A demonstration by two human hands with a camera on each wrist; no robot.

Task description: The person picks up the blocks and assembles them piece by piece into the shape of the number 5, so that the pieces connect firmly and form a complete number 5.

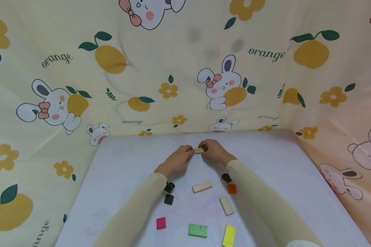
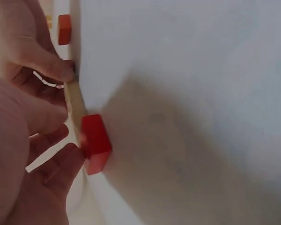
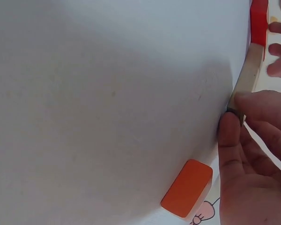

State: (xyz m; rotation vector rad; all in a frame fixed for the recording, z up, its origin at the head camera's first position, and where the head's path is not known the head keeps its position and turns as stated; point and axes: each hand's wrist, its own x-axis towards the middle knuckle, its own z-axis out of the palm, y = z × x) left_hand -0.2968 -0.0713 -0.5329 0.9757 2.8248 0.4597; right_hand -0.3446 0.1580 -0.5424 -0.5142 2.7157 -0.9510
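Note:
Far back on the table, both hands meet at a plain wooden block (image 1: 199, 150). My left hand (image 1: 178, 159) is at its left end, where the fingertips touch a red block (image 2: 96, 140) from behind; that block is hidden in the head view. At the other end, my right hand (image 1: 214, 151) pinches a small dark piece (image 3: 232, 110) between thumb and index finger, against the wooden block. The dark piece is mostly covered, so its shape cannot be told. In the right wrist view an orange block (image 3: 187, 187) stands near the right hand.
Nearer lie two wooden blocks (image 1: 202, 187), (image 1: 226, 206), a green block (image 1: 198, 230), a yellow block (image 1: 228, 235) and a pink block (image 1: 161, 223). Black pieces (image 1: 169, 199) lie by the left sleeve, another black piece (image 1: 226, 177) by the right. A patterned cloth (image 1: 179, 68) surrounds the table.

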